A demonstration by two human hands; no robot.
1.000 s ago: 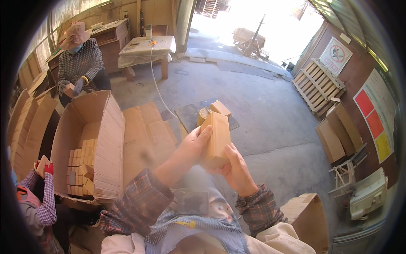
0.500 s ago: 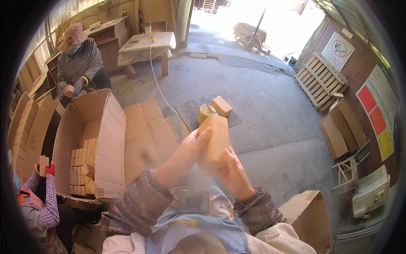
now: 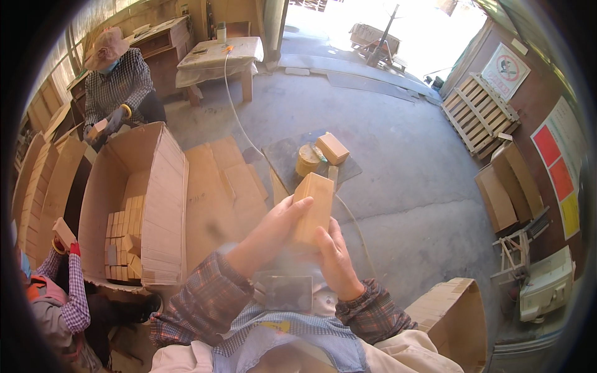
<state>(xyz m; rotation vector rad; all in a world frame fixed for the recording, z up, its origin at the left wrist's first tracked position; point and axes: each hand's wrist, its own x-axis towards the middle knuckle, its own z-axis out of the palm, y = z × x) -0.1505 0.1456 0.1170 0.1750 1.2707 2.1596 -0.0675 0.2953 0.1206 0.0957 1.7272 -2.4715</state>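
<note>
Since the earlier frame, the held block has drawn apart from the things ahead of it, and the right hand has shifted closer along the block's near right edge. That block, a pale yellow, rectangular piece of smooth wood [image 3: 316, 202], is in the grip itself, out in front of the wearer's body. Its long axis points away from the wearer, the far end leaning slightly right. The left hand [image 3: 277, 227] wraps the left side, thumb flat on the upper face. The right hand [image 3: 337, 258] is nearer the close end, holding the lower right edge; its fingers underneath are hidden, so how firmly it presses cannot be told.

Just beyond the grip, straight ahead, stands a low bench with a dark, flat top [image 3: 280, 158]. On it are a round, yellowish tub [image 3: 306, 161] and, just right of that, a second pale wooden block [image 3: 333, 149]. Left of the grip, well apart, is a tall brown cardboard carton [image 3: 165, 211] with small wooden blocks [image 3: 124, 242] stacked inside.
</note>
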